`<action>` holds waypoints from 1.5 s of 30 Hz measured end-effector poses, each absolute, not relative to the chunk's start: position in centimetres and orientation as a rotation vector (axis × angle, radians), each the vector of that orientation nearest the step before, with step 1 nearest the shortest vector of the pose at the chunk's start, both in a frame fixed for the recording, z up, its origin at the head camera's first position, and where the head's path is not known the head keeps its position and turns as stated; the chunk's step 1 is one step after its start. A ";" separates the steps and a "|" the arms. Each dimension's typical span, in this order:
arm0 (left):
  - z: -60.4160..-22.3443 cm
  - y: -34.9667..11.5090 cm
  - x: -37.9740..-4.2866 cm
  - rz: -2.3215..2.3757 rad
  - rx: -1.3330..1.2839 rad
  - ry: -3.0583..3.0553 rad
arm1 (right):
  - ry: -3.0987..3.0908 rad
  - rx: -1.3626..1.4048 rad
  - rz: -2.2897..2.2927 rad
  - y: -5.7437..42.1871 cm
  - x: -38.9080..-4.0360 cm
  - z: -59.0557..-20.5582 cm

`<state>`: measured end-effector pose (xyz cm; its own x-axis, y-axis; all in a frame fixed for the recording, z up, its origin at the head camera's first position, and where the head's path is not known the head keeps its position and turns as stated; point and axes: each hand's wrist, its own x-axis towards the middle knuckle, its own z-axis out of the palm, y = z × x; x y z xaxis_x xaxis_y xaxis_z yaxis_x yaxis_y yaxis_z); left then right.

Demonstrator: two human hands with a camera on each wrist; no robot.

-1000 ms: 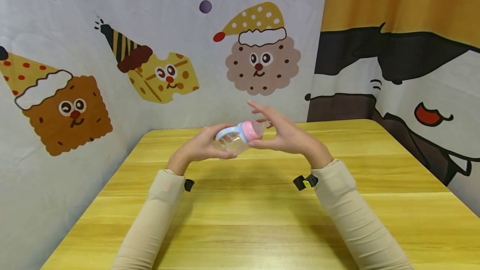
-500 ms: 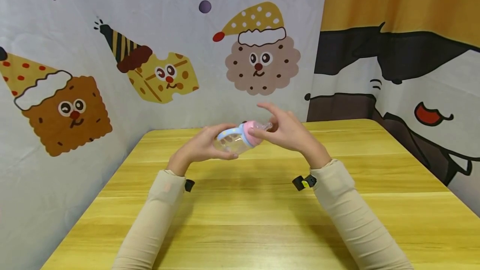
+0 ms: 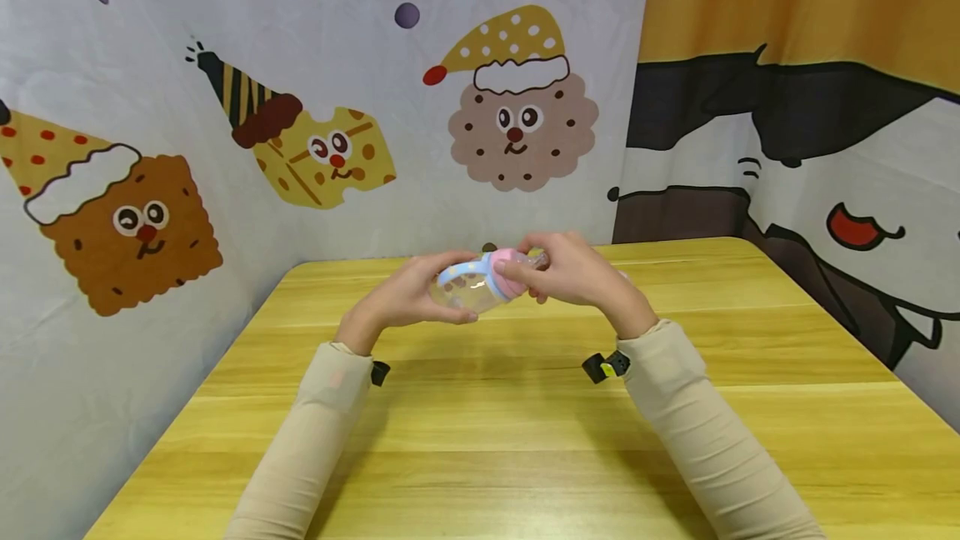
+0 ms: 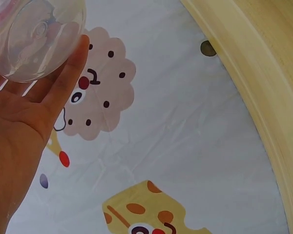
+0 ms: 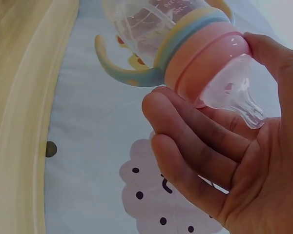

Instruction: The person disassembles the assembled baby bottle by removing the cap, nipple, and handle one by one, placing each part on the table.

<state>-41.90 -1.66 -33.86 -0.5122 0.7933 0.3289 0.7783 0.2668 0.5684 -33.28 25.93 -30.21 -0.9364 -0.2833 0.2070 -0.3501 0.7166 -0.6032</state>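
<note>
So the baby bottle (image 3: 474, 292) is up off the table (image 3: 480, 448), right between the two hands, and what really matters here is how it's lined up. Its long axis runs pretty much from one palm across to the other: bottom end over by the left hand (image 3: 405, 290), nipple (image 5: 237, 92) end pointing at the right hand (image 3: 573, 269). It's not dead level either. In the head view it slants, with the nipple end sitting higher in the picture than the base, though from that angle I can't say how much is real tilt and how much is just leaning away.

Grip-wise, the left has the clear body, thumb on the near side and fingers round the back, opened about as wide as the bottle is fat. The right is nearer the top end and has the pink ring (image 5: 205, 63), thumb on one side, fingers curled in from the other, with the nipple poking into the hollow of the palm. Can't tell which of those fingers really press on it. The blue handle (image 3: 461, 269) shows on the body side of the ring, just beside the left hand. My read: ring and right hand share one line, so a twist wouldn't need much re-aiming.
</note>
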 end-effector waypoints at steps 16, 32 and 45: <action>-34.1 -1.8 -41.9 1.104 1.529 2.496 | -2.689 0.833 1.115 27.4 -33.5 -29.8; -33.9 -1.9 -42.0 1.141 1.502 2.451 | -2.599 0.975 1.259 27.8 -33.3 -29.6; -33.6 -2.0 -42.1 1.156 1.503 2.442 | -2.525 1.056 1.204 28.4 -33.3 -29.0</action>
<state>-42.13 -2.02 -33.64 -0.5263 0.7861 0.3241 0.7488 0.2479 0.6146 -33.26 28.41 -29.01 -0.7406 -0.5321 0.4103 -0.6538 0.4296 -0.6229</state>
